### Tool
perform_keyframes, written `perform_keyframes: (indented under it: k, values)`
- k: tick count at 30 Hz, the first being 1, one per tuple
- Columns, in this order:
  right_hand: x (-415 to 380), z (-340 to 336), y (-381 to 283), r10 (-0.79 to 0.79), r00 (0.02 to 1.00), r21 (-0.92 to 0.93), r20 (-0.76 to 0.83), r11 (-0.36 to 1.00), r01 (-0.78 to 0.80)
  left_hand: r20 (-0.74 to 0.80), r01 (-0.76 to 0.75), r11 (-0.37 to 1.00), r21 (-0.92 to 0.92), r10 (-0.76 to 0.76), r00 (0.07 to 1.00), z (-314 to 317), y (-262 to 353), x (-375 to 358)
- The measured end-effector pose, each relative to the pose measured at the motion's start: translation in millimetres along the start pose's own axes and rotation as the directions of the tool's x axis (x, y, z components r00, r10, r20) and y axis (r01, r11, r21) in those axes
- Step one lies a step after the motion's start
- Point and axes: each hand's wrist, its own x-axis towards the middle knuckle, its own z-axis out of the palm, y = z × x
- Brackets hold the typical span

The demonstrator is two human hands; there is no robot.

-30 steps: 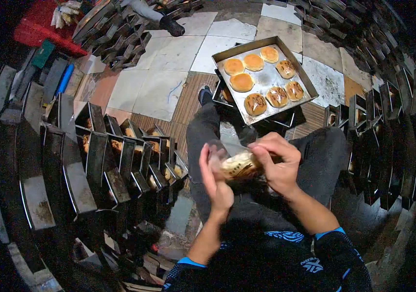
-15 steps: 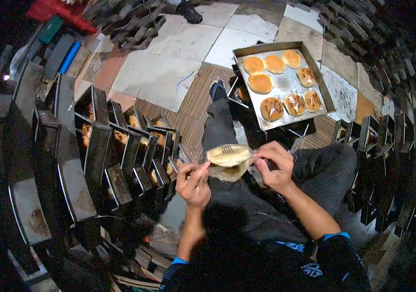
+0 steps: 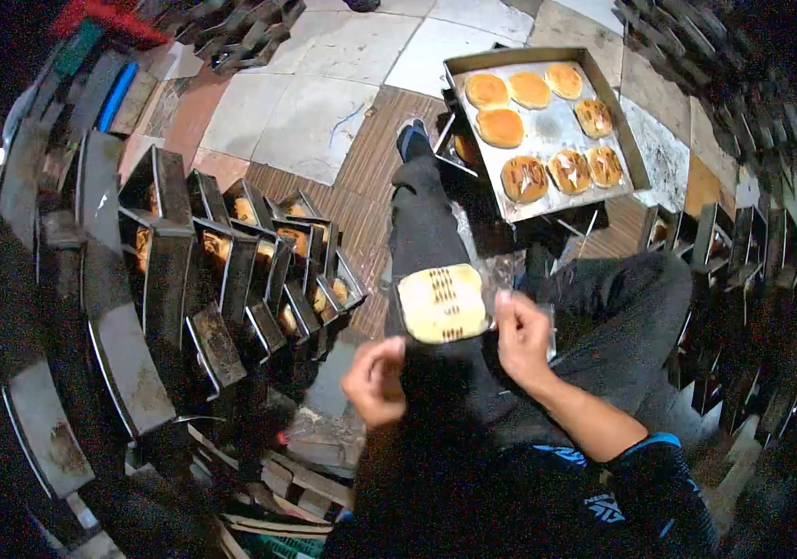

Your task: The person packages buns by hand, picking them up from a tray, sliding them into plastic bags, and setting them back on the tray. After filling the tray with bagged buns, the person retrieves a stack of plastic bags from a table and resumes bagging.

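A pale flat bun (image 3: 443,304) with rows of dark print across it sits in a clear plastic wrapper in front of my lap. My right hand (image 3: 523,337) pinches the wrapper at its right side, where loose film sticks out. Just left of and below the bun is my left hand (image 3: 376,380), its fingers curled and smeared by motion; whether it touches the wrapper I cannot make out. Beyond them, a square metal tray (image 3: 642,172) holds several round golden buns, some with dark glaze and shiny film-like patches on top.
Stacks of dark metal trays (image 3: 128,373) with browned buns inside rise at my left. More stacked trays (image 3: 752,252) stand at the right. A blue tube-like object (image 3: 118,97) lies at the upper left. Tiles and wood-patterned flooring (image 3: 361,168) lie ahead, near my outstretched foot.
The wrapped bun has turned from edge-on to flat, its printed face now towards me. My left hand has come away from the bun's edge and moved slightly down. The view has shifted a little.
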Motion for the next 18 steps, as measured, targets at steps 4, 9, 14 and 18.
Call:
perform_keyframes:
  k: [4, 9, 14, 18]
  values:
    - [-17, -29, 19, 0.187, 0.921, -0.183, 0.342, 0.975, -0.130, 0.465, -0.537, 0.778, 0.326, 0.363, 0.807, -42, -26, -20]
    - [40, -35, -74, -0.442, 0.812, -0.084, 0.381, 0.858, 0.506, -0.154, 0.076, 0.990, 0.120, -0.057, 0.986, 12, 65, 28]
    - [94, -12, -59, -0.277, 0.693, -0.011, 0.666, 0.925, 0.381, -0.073, 0.227, 0.974, 0.000, -0.227, 0.971, 43, 56, 98]
    - [160, -33, -5, 0.268, 0.929, 0.138, 0.254, 0.941, -0.309, 0.079, 0.172, 0.979, -0.112, -0.164, 0.983, 95, 44, 89]
